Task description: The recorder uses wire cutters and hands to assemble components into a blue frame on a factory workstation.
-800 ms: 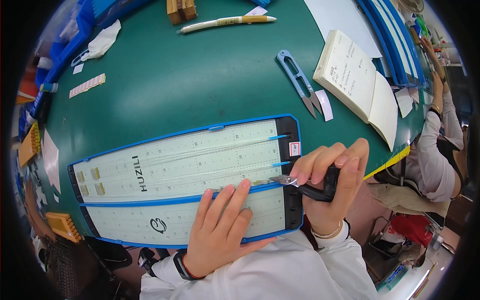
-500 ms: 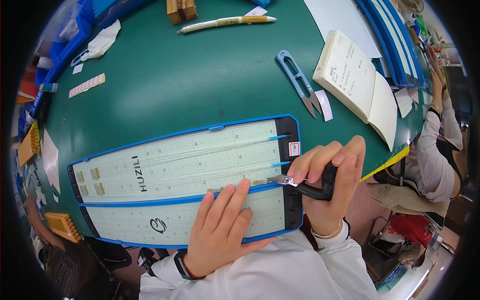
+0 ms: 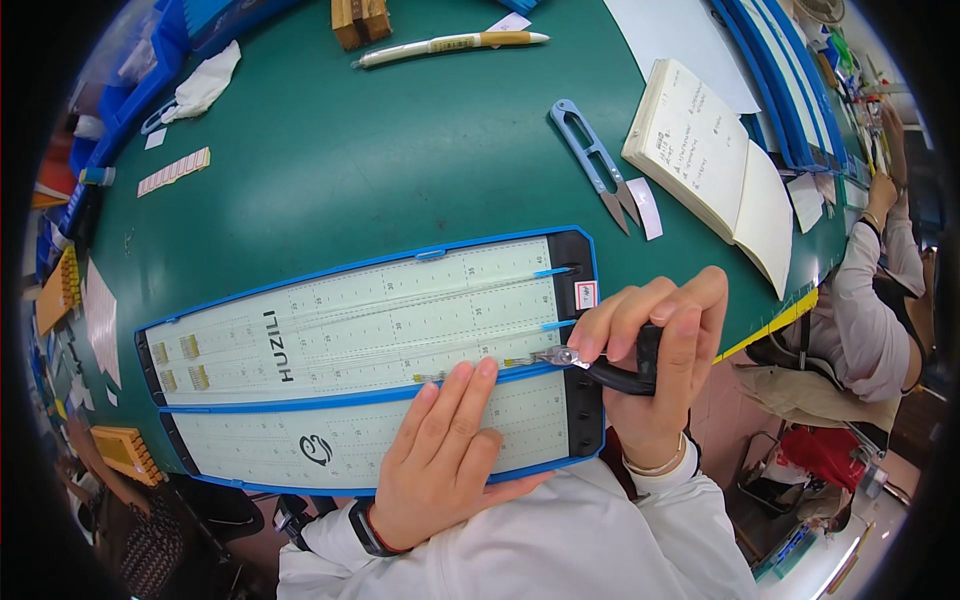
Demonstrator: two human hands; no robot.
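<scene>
An open blue-rimmed case [image 3: 350, 360] with pale, ruler-marked panels lies in front of me; thin lines run along its far panel. My left hand [image 3: 440, 465] rests on it with fingers stretched out flat, the fingertips beside a small cluster of yellowish metal pieces [image 3: 430, 377]. My right hand [image 3: 670, 385] is closed round black-handled pliers [image 3: 620, 378] at the case's right end. The plier tips reach a second small metal cluster [image 3: 516, 362] near the middle rim; whether they grip it is too small to tell.
Beyond the case, blue thread snips [image 3: 592, 165], an open notebook [image 3: 690, 150] and a pen [image 3: 450, 45] lie on the green table [image 3: 380, 150]. A wooden block [image 3: 360, 22] stands at the back. Blue bins [image 3: 120, 120] line the left edge. Other people sit at both sides.
My right hand and the pliers have shifted very slightly to the left. My left hand stays nearly in place on the case.
</scene>
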